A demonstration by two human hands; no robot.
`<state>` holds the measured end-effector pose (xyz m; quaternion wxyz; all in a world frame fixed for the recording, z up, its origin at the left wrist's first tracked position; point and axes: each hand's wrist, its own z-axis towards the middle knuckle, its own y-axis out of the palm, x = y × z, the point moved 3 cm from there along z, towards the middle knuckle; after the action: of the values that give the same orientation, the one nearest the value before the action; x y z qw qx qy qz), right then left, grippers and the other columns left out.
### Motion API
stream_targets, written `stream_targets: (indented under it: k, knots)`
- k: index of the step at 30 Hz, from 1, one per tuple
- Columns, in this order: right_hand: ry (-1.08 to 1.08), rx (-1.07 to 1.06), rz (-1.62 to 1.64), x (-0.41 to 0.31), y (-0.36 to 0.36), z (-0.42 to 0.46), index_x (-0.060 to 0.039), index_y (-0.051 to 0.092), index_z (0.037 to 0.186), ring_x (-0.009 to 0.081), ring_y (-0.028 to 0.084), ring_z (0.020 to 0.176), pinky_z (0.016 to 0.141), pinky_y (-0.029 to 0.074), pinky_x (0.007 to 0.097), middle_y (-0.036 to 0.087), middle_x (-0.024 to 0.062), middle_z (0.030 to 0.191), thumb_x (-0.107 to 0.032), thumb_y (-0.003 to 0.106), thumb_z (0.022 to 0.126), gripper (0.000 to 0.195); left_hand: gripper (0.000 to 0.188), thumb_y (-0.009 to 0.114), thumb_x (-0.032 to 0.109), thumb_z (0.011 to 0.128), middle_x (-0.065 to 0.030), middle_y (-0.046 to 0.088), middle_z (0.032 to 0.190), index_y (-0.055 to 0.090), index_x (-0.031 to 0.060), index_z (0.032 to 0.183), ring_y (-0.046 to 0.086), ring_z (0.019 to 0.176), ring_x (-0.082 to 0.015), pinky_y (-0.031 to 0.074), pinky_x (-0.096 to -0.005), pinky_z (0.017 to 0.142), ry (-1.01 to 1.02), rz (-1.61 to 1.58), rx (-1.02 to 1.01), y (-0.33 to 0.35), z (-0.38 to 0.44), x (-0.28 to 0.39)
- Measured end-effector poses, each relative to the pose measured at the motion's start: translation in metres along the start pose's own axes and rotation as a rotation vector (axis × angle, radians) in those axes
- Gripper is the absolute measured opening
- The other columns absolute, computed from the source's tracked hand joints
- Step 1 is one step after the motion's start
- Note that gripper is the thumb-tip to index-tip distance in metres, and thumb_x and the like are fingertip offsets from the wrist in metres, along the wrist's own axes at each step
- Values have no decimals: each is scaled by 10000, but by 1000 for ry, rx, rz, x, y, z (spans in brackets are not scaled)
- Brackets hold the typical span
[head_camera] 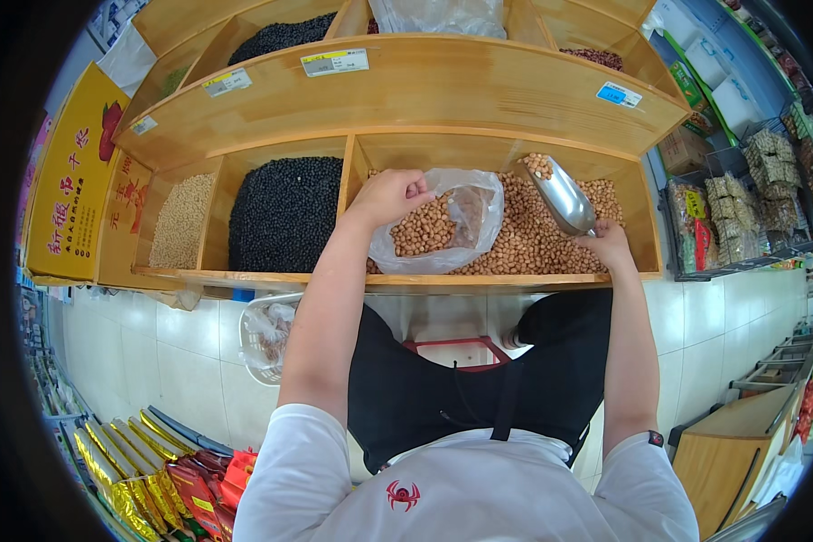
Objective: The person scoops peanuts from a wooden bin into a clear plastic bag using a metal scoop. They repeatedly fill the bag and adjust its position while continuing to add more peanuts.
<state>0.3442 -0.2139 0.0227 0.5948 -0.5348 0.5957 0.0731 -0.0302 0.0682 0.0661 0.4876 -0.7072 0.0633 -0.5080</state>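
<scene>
My left hand pinches the upper left rim of a clear plastic bag between thumb and fingers. Inside the bag lies a heap of tan, peanut-like kernels, and its mouth gapes upward. The bag rests in a wooden compartment, on more of the same loose kernels. To its right, my right hand grips the handle of a metal scoop. The scoop slants up and left, with some kernels at its front end. My fingers hide most of the handle.
Left of the kernels, wooden dividers separate black beans and pale beans. A raised wooden tier with price labels stands behind. Below the bin's front edge, a white basket holds bagged goods. Packaged snacks hang at right.
</scene>
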Motion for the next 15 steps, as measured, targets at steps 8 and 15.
stream_targets:
  k: [8, 15]
  knots:
    - [-238, 221, 100, -41, -7, -33, 4, 619, 1068, 140, 688, 890, 813, 550, 283, 734, 95, 988, 17, 863, 774, 382, 245, 799, 325, 907, -109, 744, 821, 728, 91, 910, 707, 765, -299, 540, -426, 701, 34, -18, 4, -2, 2, 0]
    - [-404, 213, -351, -196, -13, -124, -48, 651, 1001, 208, 733, 860, 773, 561, 339, 763, 83, 944, -28, 858, 756, 321, 254, 804, 307, 917, -107, 730, 800, 709, 72, 909, 697, 745, -282, 535, -401, 683, 85, 1, 58, 1, -3, -3]
